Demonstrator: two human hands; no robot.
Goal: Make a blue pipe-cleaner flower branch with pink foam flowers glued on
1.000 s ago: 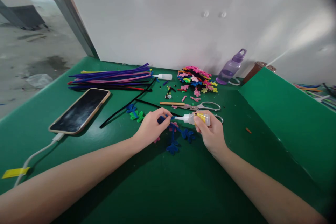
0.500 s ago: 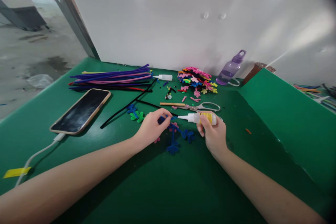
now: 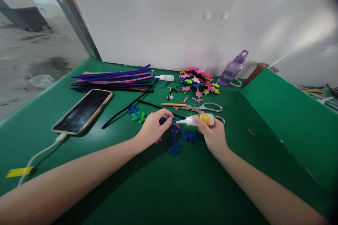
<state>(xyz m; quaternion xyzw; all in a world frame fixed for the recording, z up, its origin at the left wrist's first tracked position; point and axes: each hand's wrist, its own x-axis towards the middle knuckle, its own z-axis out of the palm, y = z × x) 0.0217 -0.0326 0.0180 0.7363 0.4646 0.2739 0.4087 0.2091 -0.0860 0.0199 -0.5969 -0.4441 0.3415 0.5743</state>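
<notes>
My left hand (image 3: 155, 126) pinches a blue fuzzy-wire flower piece (image 3: 174, 147) whose blue branches hang below the fingertips. My right hand (image 3: 214, 135) is wrapped round a glue bottle (image 3: 204, 119) with a yellow label. Its white nozzle points left, close to the blue piece by my left fingertips; whether it touches is unclear. Pink flowers show just behind and beside the blue piece. To the left of my left hand lie a green flower (image 3: 138, 116) and a black fuzzy wire (image 3: 118, 113). Scissors (image 3: 203, 107) rest behind the bottle.
On the green table (image 3: 158, 186) are a phone (image 3: 83, 111) with a cable, a bundle of fuzzy wires (image 3: 113, 80), a second white bottle (image 3: 167, 77), a colourful flower pile (image 3: 198, 80) and a purple water bottle (image 3: 232, 70). A green panel (image 3: 287, 123) stands at right.
My right hand has shifted the glue bottle slightly left and down, so its nozzle tip sits a little lower. My left hand stays nearly still.
</notes>
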